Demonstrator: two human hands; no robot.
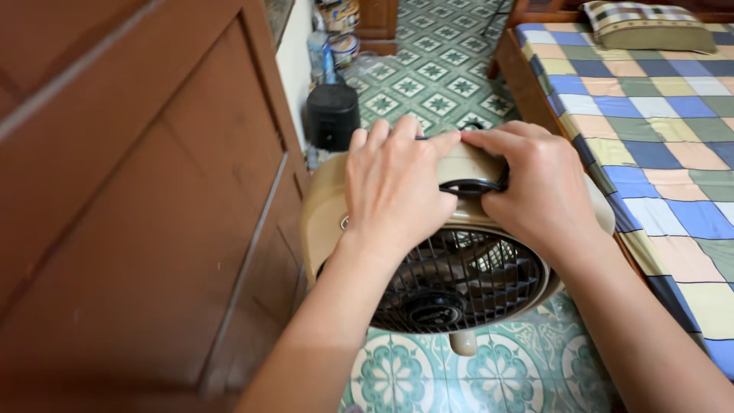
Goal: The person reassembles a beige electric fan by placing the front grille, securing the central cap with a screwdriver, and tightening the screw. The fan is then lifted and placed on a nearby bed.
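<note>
Both the left hand (394, 187) and right hand (535, 187) are clamped on the beige fan's (325, 210) black handle (470, 186), keeping it steady above the floor (428, 76).

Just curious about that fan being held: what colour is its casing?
Beige casing, with a dark grille; the head view shows it.

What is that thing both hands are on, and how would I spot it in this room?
Look at the strip of green patterned floor tiles between the brown wooden door and the bed with the checked cover. There stands a beige box fan, with the left hand and right hand on its top. Its dark round grille sets it apart from the plain black cylinder behind it.
</note>
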